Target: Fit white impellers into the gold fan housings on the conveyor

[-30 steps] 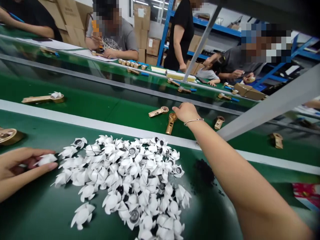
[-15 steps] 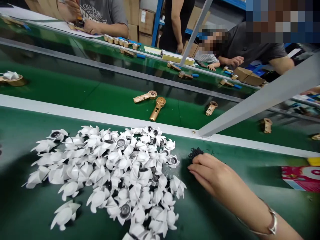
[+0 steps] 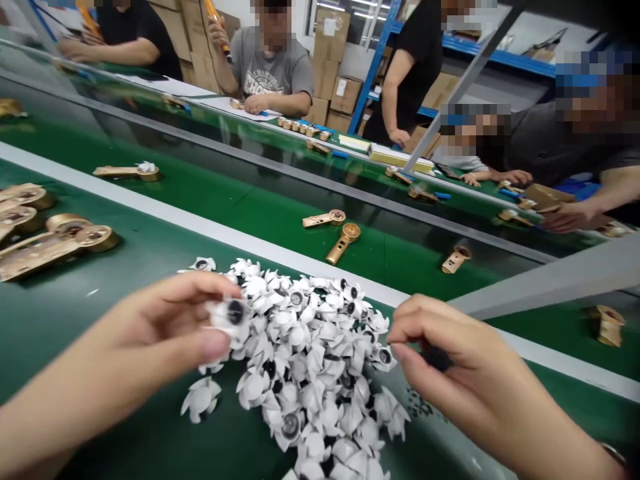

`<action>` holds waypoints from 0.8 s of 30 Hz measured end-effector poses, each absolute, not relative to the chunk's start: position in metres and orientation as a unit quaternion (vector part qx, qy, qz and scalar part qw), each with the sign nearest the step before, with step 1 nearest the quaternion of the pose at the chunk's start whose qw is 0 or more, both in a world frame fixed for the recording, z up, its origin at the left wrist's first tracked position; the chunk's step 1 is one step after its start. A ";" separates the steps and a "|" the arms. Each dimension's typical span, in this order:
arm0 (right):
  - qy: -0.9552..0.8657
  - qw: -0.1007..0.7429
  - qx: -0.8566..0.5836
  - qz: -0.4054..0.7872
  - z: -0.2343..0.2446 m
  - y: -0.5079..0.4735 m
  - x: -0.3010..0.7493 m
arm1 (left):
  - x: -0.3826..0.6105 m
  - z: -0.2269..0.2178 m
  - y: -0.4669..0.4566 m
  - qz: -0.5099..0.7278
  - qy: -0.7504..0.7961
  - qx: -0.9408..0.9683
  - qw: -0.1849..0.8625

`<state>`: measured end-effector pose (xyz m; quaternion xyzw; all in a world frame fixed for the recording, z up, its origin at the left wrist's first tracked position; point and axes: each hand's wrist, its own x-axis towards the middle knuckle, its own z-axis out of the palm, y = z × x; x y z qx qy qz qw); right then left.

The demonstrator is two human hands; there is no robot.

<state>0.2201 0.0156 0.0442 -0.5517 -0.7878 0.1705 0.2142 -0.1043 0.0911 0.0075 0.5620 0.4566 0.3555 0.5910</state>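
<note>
My left hand (image 3: 165, 320) pinches a white fan blade (image 3: 223, 323) between thumb and fingers, its black round hub facing right. Over the right side of the pile my right hand (image 3: 445, 353) is closed, thumb and index fingertips together. What sits at those fingertips is too small to make out, but a clump of small black parts (image 3: 437, 358) shows inside the curled fingers. Between and below both hands lies a heap of white fan blades (image 3: 320, 360), some showing dark hubs. More tiny black pieces (image 3: 419, 404) are scattered on the green table under my right hand.
Gold handheld-fan housings (image 3: 65, 243) are stacked at the left. Beyond a white rail (image 3: 165, 213), a green belt (image 3: 240, 200) carries more gold housings (image 3: 344, 243). A slanted grey post (image 3: 555, 273) rises at the right. Several people sit or stand across the line.
My left hand has come into view with a fan blade in it. My right hand has lifted off the black pieces, now holding some. The view has swung left.
</note>
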 end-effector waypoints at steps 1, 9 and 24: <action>-0.783 0.268 -0.531 0.184 0.053 0.020 0.206 | -0.088 0.015 0.085 0.328 0.396 0.549 0.659; -0.794 0.345 -0.465 0.187 0.046 0.031 0.158 | -0.049 0.015 0.073 0.312 0.257 0.412 0.817; -0.825 0.323 -0.446 0.129 0.036 0.029 0.160 | -0.046 0.012 0.077 0.298 0.323 0.398 0.805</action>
